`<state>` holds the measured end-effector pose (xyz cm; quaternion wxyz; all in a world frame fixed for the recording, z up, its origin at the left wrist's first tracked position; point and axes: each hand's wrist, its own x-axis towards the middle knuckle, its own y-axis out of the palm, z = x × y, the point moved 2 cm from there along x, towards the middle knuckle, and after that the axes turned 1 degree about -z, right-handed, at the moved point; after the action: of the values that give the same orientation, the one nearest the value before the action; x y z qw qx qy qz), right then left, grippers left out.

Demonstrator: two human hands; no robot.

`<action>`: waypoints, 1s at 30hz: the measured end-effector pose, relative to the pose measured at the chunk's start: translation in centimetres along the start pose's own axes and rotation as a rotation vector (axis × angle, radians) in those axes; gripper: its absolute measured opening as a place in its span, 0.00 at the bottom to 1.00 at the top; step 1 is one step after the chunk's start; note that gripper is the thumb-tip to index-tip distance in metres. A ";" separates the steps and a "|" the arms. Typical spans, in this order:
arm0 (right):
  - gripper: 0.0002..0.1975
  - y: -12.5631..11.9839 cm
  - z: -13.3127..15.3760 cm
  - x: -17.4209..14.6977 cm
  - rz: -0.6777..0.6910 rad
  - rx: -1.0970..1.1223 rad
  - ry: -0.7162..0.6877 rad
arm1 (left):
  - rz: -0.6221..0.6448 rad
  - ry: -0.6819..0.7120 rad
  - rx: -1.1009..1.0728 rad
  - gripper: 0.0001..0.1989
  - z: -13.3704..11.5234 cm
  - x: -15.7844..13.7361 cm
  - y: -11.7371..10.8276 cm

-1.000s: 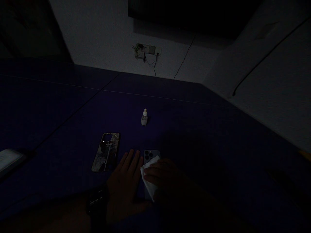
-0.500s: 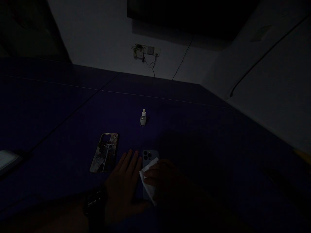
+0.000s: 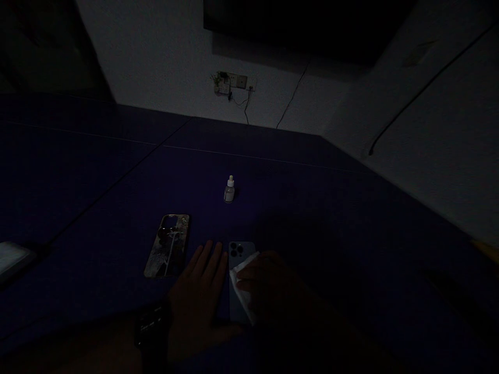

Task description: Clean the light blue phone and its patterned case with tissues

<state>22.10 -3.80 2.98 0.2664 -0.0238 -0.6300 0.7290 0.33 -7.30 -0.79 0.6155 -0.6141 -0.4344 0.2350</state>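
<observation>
A smartphone [image 3: 235,301] lies back up on the dark blue table, its camera lenses at the far end. My right hand [image 3: 267,285] presses a folded white tissue [image 3: 242,283] against the phone's back; the fingers are closed over it and partly lost in the dark. Flat on the table to the left is my left hand [image 3: 200,296], fingers stretched out, its edge and thumb along the phone's side and near end. Left of that hand rests a patterned phone case [image 3: 168,249]. Beyond the hands a small dropper bottle [image 3: 229,192] with a white top stands upright.
The room is very dim. At the left edge sits a pale, flat object [image 3: 13,257], too dark to name. A socket strip [image 3: 236,81] with cords is on the far wall, below a dark screen [image 3: 304,26]. Another cable [image 3: 424,88] runs along the right wall.
My right hand has slid the tissue slightly to the right across the phone, baring more of its left side. My left hand, the case and the bottle stay put.
</observation>
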 end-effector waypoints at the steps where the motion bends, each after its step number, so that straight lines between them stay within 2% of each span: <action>1: 0.14 0.0 -0.2 0.0 -0.003 -0.011 0.034 | 0.004 -0.005 0.000 0.61 0.0 0.0 0.0; 4: 0.17 0.0 -0.3 0.3 0.019 -0.042 0.094 | -0.009 0.014 0.001 0.59 0.0 0.0 0.0; 7: 0.22 -0.1 0.5 0.8 0.051 -0.016 0.022 | -0.028 0.038 0.011 0.56 -0.1 -0.1 -0.1; 10: 0.21 -0.4 0.7 0.7 0.049 0.025 -0.033 | -0.032 0.027 0.014 0.58 -0.1 -0.1 -0.1; 14: 0.13 -0.5 -0.8 -0.3 -0.020 -0.052 0.084 | -0.014 0.010 0.004 0.60 -0.1 0.0 0.1; 18: 0.17 -0.1 -2.0 -0.7 -0.081 -0.148 0.180 | -0.023 0.017 0.010 0.60 0.0 0.0 0.0; 22: 0.22 0.3 -1.8 -0.3 -0.096 -0.158 0.220 | -0.038 0.036 0.018 0.60 0.0 0.0 -0.1; 27: 0.18 -0.2 -1.8 -0.3 -0.124 -0.143 0.199 | -0.054 0.034 0.032 0.61 -0.1 0.0 -0.2; 30: 0.19 -0.2 -2.3 -0.3 -0.129 -0.175 0.257 | -0.038 0.039 0.036 0.60 -0.2 0.0 -0.3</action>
<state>23.29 -1.87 2.61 0.3878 -0.0995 -0.6519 0.6439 0.41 -7.41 -0.44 0.6392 -0.5992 -0.4295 0.2189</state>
